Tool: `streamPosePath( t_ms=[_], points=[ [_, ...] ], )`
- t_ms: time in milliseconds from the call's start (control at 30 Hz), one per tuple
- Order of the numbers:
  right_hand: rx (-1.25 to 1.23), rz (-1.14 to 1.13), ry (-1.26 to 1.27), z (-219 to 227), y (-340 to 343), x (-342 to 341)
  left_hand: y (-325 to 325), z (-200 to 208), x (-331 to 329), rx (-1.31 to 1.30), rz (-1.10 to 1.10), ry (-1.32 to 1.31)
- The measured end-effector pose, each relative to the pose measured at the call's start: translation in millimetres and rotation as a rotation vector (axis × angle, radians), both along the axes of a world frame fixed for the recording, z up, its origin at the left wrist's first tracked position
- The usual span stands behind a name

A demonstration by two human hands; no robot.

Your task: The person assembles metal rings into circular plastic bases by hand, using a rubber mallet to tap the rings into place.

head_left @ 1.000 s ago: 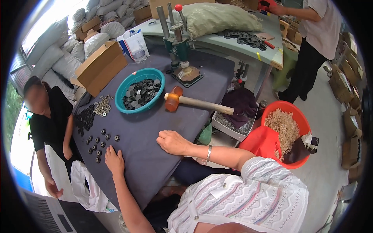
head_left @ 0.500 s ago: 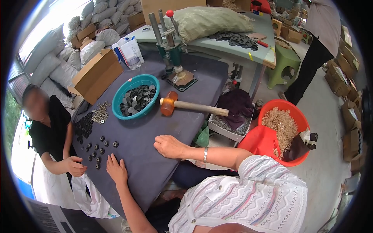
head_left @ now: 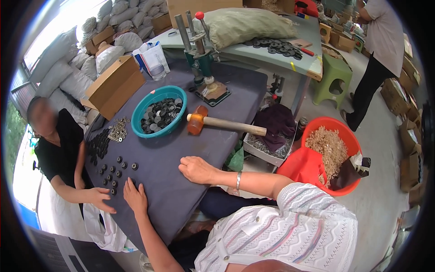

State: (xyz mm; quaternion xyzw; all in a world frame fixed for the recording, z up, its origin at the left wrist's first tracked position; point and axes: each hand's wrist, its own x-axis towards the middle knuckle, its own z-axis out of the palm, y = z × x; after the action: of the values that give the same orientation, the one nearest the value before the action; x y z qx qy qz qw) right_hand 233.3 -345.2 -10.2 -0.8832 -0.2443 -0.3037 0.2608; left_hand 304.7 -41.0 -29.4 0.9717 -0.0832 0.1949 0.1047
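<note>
My left hand [head_left: 135,198] lies flat on the dark cloth-covered table [head_left: 181,136], fingers apart, touching the nearest of several small black rings [head_left: 117,173] spread at the table's left end. My right hand [head_left: 196,169] rests palm down on the bare cloth near the front edge, holding nothing; a bangle sits on that wrist. A wooden mallet with an orange head [head_left: 222,123] lies beyond my right hand. A teal bowl [head_left: 158,111] full of dark round parts stands behind it.
A person in black [head_left: 56,149] stands at the table's left end, one hand [head_left: 100,198] by its corner. A green hand press [head_left: 202,68] stands at the back. An orange tub [head_left: 333,152] of shavings sits right. Another person [head_left: 378,54] stands far right, beside a green stool [head_left: 333,81].
My left hand slid a little toward the black rings. The other person's hand came in to the table's near-left corner. The view has shifted slightly.
</note>
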Motion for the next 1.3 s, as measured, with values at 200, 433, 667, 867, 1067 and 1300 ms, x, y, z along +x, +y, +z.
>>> streamPosePath(
  t_ms=[200,433,667,867,1067,1300],
  points=[
    [0.032,0.033,-0.056,2,-4,-1,-4,3,0,-0.020,-0.002,-0.055],
    [0.093,-0.076,-0.564,90,-88,-25,3,-4,-2,-0.018,0.007,-0.142],
    [-0.217,-1.123,-0.410,184,-382,-14,-1,-4,-2,-0.025,0.017,-0.183],
    [-0.353,-1.266,0.118,190,-459,-20,0,-4,-5,-0.021,0.018,-0.185],
    [-0.216,-1.202,0.320,189,-474,-12,-2,1,-8,-0.055,0.043,-0.169],
    [-0.129,-1.226,0.051,173,-504,-5,-5,3,-7,-0.038,0.056,-0.148]
  ],
)
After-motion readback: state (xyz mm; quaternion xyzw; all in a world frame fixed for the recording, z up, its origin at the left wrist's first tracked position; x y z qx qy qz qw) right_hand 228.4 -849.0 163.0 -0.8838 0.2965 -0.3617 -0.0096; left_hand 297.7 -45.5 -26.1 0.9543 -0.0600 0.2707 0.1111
